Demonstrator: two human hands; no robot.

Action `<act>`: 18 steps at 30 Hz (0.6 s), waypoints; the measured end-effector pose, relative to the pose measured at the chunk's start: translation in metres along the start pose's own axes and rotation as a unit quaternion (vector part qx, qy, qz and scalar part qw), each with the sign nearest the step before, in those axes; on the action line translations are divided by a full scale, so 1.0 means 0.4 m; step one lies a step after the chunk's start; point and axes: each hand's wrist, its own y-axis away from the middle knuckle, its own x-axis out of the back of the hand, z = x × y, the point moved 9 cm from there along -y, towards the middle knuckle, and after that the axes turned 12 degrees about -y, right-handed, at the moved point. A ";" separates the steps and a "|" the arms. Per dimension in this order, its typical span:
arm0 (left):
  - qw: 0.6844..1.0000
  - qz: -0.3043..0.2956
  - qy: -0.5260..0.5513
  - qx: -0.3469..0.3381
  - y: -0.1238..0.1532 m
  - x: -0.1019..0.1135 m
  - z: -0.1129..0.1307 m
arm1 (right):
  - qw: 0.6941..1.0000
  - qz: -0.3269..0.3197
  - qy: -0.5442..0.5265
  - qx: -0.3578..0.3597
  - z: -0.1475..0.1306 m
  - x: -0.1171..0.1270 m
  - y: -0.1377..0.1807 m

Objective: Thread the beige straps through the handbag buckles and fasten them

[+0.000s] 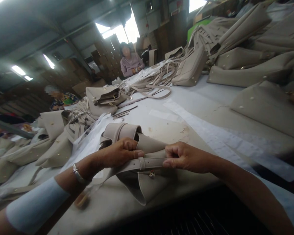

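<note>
A beige leather handbag (147,186) lies on the grey table (198,107) right in front of me, with a small gold stud on its front. A beige strap (147,162) runs across it. My left hand (121,152) is closed on the strap's left part, fingers curled over it, a bracelet on the wrist. My right hand (183,157) pinches the strap's right end between thumb and fingers. The bag's rolled top (120,130) sticks up behind my left hand.
Several beige bags are piled at the right (247,49) and left (54,143), and one bag (105,98) sits mid-table among loose straps (156,81). White paper sheets (210,130) lie on the table. Two seated people (131,62) (60,99) work at the far side.
</note>
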 end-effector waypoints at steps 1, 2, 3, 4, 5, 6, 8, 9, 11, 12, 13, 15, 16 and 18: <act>1.000 -0.001 0.005 0.004 -0.001 0.000 -0.002 | 1.000 0.001 -0.009 -0.005 0.011 0.007 0.003; 1.000 -0.002 0.011 0.008 -0.003 0.000 -0.003 | 1.000 0.004 -0.015 -0.007 0.017 0.013 0.005; 1.000 -0.004 0.018 0.014 -0.005 0.000 -0.005 | 1.000 0.006 -0.018 -0.004 0.017 0.015 0.006; 0.999 -0.009 0.024 0.020 -0.007 -0.002 -0.006 | 1.000 0.007 -0.017 0.003 0.010 0.015 0.007; 0.999 -0.014 0.030 0.026 -0.009 -0.004 -0.007 | 1.000 0.007 -0.016 0.013 -0.001 0.012 0.007; 0.999 -0.020 0.035 0.032 -0.009 -0.007 -0.006 | 0.999 0.008 -0.019 0.025 -0.017 0.008 0.006; 0.997 -0.026 0.046 0.053 -0.007 -0.012 -0.004 | 0.998 0.021 -0.031 0.042 -0.050 0.000 0.005; 0.996 -0.023 0.050 0.067 -0.004 -0.010 -0.002 | 0.998 0.033 -0.031 0.043 -0.063 -0.002 0.004; 0.995 0.000 0.033 0.096 0.006 0.001 0.007 | 0.997 0.061 -0.019 0.036 -0.084 -0.007 0.004; 0.994 0.006 0.011 0.104 0.012 0.006 0.016 | 0.997 0.072 -0.006 0.031 -0.091 -0.011 0.005; 0.994 0.000 -0.010 0.108 0.018 0.005 0.028 | 0.996 0.083 0.007 0.027 -0.097 -0.015 0.007; 0.993 -0.032 -0.032 0.109 0.029 -0.009 0.051 | 0.993 0.110 0.026 0.021 -0.104 -0.021 0.011; 0.992 -0.045 -0.033 0.112 0.035 -0.017 0.058 | 0.992 0.122 0.037 0.018 -0.107 -0.023 0.015; 0.990 -0.045 -0.036 0.130 0.045 -0.025 0.060 | 0.989 0.133 0.064 0.019 -0.113 -0.030 0.020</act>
